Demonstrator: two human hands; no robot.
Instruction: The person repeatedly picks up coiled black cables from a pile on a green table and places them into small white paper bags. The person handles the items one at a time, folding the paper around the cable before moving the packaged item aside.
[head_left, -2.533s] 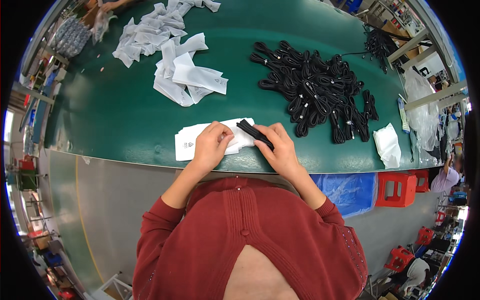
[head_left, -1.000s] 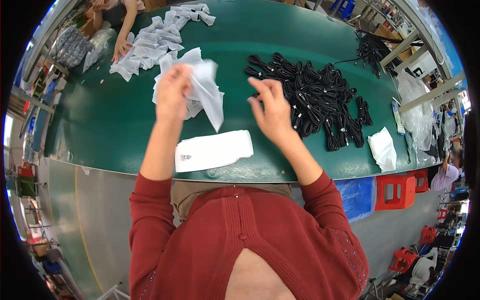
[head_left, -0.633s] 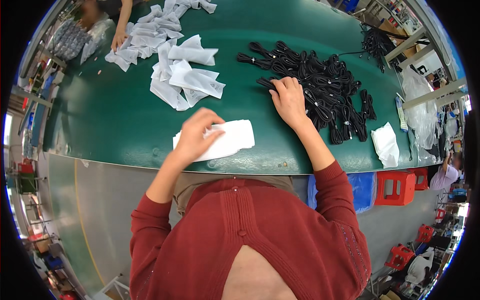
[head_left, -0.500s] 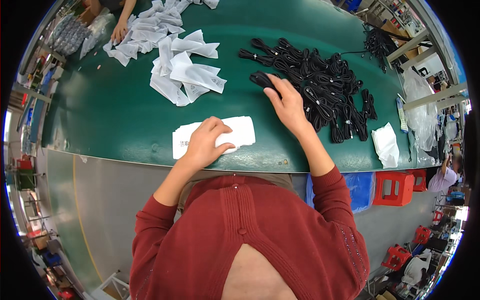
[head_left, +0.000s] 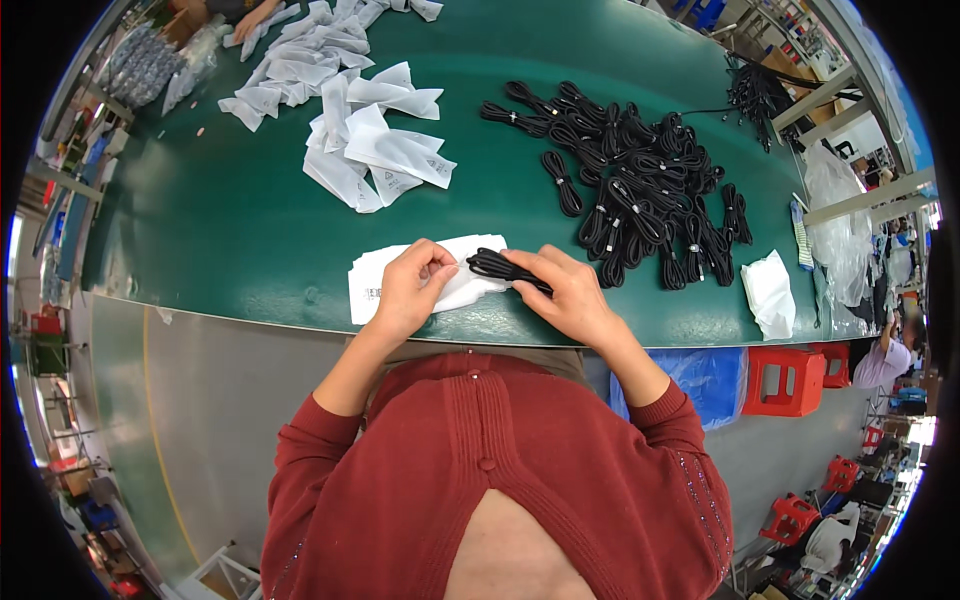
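Note:
A stack of flat white bags [head_left: 374, 272] lies near the table's front edge. With thumb and fingers pinched, my left hand [head_left: 405, 290] holds the edge of the top white bag, lifted a little. My right hand [head_left: 572, 295] grips a coiled black cable [head_left: 492, 264], whose looped end points left at the bag's edge, close to my left fingertips. Whether the cable's tip is inside the bag I cannot tell. To the right and farther back lies a heap of similar coiled black cables [head_left: 640, 190].
Filled white bags [head_left: 390, 150] spread over the green table [head_left: 250, 230] at the far left, where another person's hand [head_left: 255, 20] works. A crumpled white bag [head_left: 769, 294] lies at the right edge. Red stools [head_left: 785, 380] and a blue plastic-covered bin [head_left: 700, 385] stand below.
My right hand has brought a coiled cable from the heap down to the white stack. My left hand has gone from resting flat to pinching a bag's edge. The other person's hand has moved back.

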